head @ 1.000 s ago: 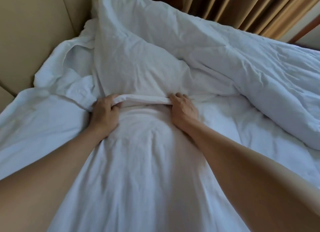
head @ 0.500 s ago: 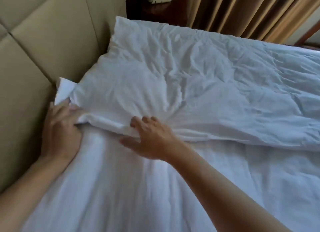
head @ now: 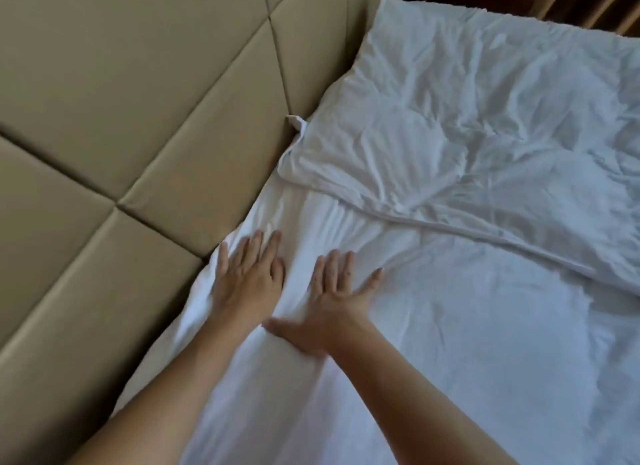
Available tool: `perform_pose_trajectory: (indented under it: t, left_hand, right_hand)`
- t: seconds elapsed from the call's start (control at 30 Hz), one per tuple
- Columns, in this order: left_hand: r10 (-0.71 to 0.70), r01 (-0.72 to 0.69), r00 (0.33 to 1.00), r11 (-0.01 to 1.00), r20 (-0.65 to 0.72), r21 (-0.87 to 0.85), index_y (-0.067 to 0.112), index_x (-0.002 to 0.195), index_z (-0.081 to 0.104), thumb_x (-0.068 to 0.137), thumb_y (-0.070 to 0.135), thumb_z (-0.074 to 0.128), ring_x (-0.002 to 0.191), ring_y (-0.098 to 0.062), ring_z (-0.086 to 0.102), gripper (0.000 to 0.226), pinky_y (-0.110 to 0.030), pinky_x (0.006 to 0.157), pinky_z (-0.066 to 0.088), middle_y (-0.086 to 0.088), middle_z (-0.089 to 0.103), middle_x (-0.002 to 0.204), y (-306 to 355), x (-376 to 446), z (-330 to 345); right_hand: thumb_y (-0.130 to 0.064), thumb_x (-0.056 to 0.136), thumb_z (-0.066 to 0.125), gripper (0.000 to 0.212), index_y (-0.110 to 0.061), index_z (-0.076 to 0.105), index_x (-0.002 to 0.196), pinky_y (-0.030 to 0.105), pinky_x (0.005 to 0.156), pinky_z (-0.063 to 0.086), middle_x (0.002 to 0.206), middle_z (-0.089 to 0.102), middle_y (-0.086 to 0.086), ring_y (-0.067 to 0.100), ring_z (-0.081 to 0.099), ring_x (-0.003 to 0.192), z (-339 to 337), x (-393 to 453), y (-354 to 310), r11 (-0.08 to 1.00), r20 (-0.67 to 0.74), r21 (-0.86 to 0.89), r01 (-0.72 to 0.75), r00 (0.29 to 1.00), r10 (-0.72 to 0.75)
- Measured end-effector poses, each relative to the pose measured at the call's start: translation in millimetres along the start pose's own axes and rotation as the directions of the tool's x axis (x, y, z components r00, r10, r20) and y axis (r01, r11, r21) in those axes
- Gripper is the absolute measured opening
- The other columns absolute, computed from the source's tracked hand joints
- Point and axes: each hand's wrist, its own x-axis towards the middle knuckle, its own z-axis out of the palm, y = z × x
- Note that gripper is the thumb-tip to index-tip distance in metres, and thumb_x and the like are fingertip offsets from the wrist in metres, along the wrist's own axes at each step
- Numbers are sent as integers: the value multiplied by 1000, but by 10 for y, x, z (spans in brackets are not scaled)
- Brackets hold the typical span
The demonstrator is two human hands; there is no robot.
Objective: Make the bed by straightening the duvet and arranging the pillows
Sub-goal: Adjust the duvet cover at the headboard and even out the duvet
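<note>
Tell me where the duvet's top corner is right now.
In the head view the duvet lies across the upper right of the bed, its near corner against the padded headboard, beyond both hands lying flat on the sheet.

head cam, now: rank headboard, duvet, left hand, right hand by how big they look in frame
1. Headboard, which fills most of the frame's left half.
2. Duvet, close behind it and cut off by the right edge.
3. Left hand and right hand, which look alike in size, so no ranking.
</note>
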Motion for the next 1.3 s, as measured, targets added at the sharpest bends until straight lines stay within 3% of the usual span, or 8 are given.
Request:
perform_pose_trajectory:
  t: [0.37,0.67,0.77,0.93,1.03,1.1,1.2,1.3]
  left_hand:
    - [-621,626,780,768,82,-138,9,140,41,79,79,36,117,-37,51,93,-48,100,35,-15,56,131,-242,-1754,-135]
    - [-614,674,735,621,286,-399,4,122,46,68,77,64,112,-31,56,93,-39,80,45,-8,59,111,-512,-2725,-349]
    - [-539,679,734,578,414,-452,0,86,58,64,78,67,62,-15,53,81,-30,53,33,5,45,68,-607,-3011,-376]
    - [-503,559,826,663,257,-499,13,58,40,76,63,69,53,-16,47,61,-34,60,37,6,45,54,-303,-3185,-442]
    - [-550,485,801,363,236,-796,13,61,60,75,40,74,61,-13,60,34,-34,65,48,10,62,59,131,-3191,-550]
    - [-473,467,798,92,374,-879,5,65,65,71,35,76,66,-20,65,32,-47,68,56,-1,68,67,444,-3221,-622]
    - [-76,378,922,376,378,-846,25,97,65,74,56,66,105,-17,62,39,-44,95,52,5,59,109,688,-3298,-657]
    - [220,206,860,675,460,-708,34,121,53,76,70,55,127,-7,41,57,-31,112,34,17,37,126,628,-3320,-646]
  right_hand:
    - [-93,72,7,125,1,-29,146,74,104,-19,157,-34,17,32,-39,141,376,-442,-259,994,44,-83,77,996,-73]
    - [-84,83,7,105,-11,-24,152,61,112,-22,161,-30,2,14,-34,144,648,-849,-49,970,28,-18,243,970,-243]
    - [-85,82,8,104,-16,-25,152,60,112,-23,159,-33,-2,12,-35,143,771,-1124,22,964,73,8,267,961,-267]
    - [-88,80,15,106,-20,-22,154,63,113,-19,158,-33,-6,12,-32,145,977,-1664,141,952,200,151,267,934,-294]
    - [-76,86,42,102,-24,-9,158,57,120,-4,164,-18,-6,15,-15,151,994,-2013,76,853,228,406,328,867,-443]
    - [-58,78,73,96,-27,22,152,46,119,25,153,26,-5,16,27,143,1061,-2215,61,713,140,531,458,782,-607]
    - [-40,79,75,50,-29,56,124,33,101,49,118,58,-11,8,56,115,1328,-2335,182,540,-65,711,450,807,-587]
    - [-49,80,67,28,-27,73,96,52,83,57,92,75,2,20,72,94,1532,-2371,369,302,-165,918,256,941,-294]
